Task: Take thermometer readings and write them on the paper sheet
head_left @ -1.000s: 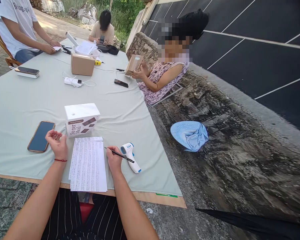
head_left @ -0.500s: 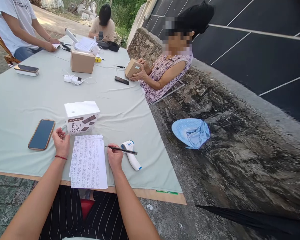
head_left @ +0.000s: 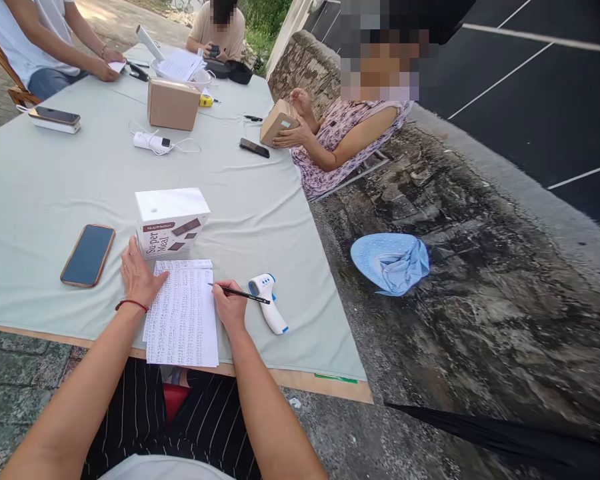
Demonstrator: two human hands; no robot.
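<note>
My right hand (head_left: 231, 309) grips a slim black pencil (head_left: 247, 294) at the right edge of a stack of handwritten sheets (head_left: 183, 320); the tip points left over the paper. On the left edge of the sheets my left hand (head_left: 141, 272) rests with its fingers spread, the thumb on the paper and the fingertips by the white box (head_left: 173, 223) printed "Super Meal". That box stands upright just behind the papers. To the right of my right hand lies a white infrared thermometer (head_left: 270, 308). A phone in an orange-brown case (head_left: 88, 255) lies left of my left hand.
Farther back on the cloth-covered table (head_left: 105, 173) are a brown carton (head_left: 173, 104), a white device with a cable (head_left: 151, 143) and a black phone (head_left: 255, 147). A person at right holds a small carton (head_left: 279, 124). A blue hat (head_left: 391, 264) lies beyond the table's right edge.
My left hand has opened out and come onto the left edge of the papers. My right hand keeps the pencil. The person at right has lifted one hand off the small carton.
</note>
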